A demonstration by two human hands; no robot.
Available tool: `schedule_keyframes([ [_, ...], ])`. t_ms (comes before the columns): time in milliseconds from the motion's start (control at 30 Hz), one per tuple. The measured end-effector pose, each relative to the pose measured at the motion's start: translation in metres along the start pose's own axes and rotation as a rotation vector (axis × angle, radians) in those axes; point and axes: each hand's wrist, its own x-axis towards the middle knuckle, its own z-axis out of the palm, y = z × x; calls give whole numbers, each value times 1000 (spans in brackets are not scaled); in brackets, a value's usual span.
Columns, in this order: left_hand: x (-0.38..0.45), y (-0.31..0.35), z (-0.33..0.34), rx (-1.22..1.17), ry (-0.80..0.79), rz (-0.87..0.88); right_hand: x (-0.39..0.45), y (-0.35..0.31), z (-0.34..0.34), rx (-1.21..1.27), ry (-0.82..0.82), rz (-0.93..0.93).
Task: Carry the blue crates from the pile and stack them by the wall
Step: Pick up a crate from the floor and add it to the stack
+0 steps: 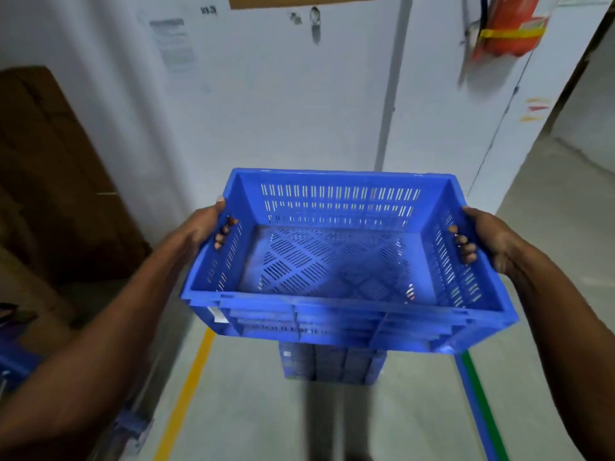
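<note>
I hold an empty blue slotted crate level in front of me, in the middle of the view. My left hand grips its left side, fingers hooked through the handle slot. My right hand grips the right side the same way. Directly below the held crate, part of a stack of blue crates stands on the floor near the white wall. The held crate hides the top of that stack.
Brown cardboard boxes stand at the left. A red fire extinguisher hangs on the wall at upper right. A yellow floor line and a blue-green one border the stack. Blue objects lie at the far left.
</note>
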Motion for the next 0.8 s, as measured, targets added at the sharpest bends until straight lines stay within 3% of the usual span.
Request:
schedule_keyframes([
  [333,147,30,19,57,24,39,144,-54,11,-47,-15,-4],
  [800,261,26,67,127,160,4,291,-67,15,-119,4,5],
])
